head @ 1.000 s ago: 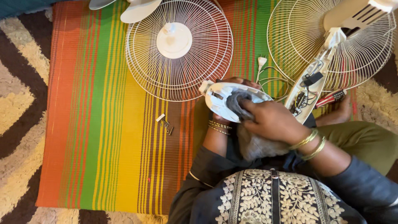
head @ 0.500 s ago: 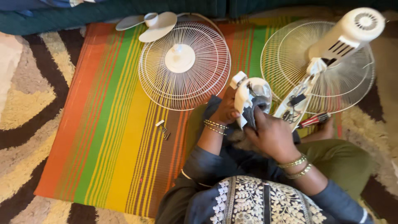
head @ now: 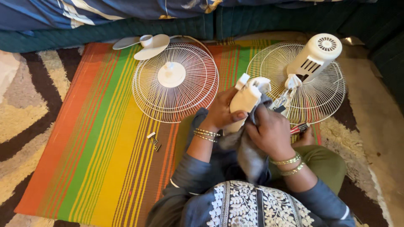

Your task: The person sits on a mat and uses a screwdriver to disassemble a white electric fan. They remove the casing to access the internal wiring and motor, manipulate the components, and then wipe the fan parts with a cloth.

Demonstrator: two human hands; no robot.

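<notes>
View has tilted up since half a second ago; the white moulded plastic fan housing piece [head: 245, 101] now sits higher, long axis tilted up-right. Left hand [head: 222, 113] is wrapped around its lower side, fingers closed. Right hand [head: 271, 131] presses a soft grey cloth [head: 248, 153] against it, over the striped woven mat [head: 97, 143], between the round white wire grille [head: 175, 83] and white motor unit [head: 313, 56].

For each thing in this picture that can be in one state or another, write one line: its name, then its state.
Left hand: gripping the white fan part.
Right hand: pressing a grey cloth to that part.
White fan part: held up off the mat, detached.
Grey cloth: crumpled, hanging down to the lap.
Front grille: removed, lying flat on the mat.
Fan blade: taken off, lying at the mat's edge.
Motor housing: resting on the rear grille.
Small screws: loose on the striped mat.
</notes>
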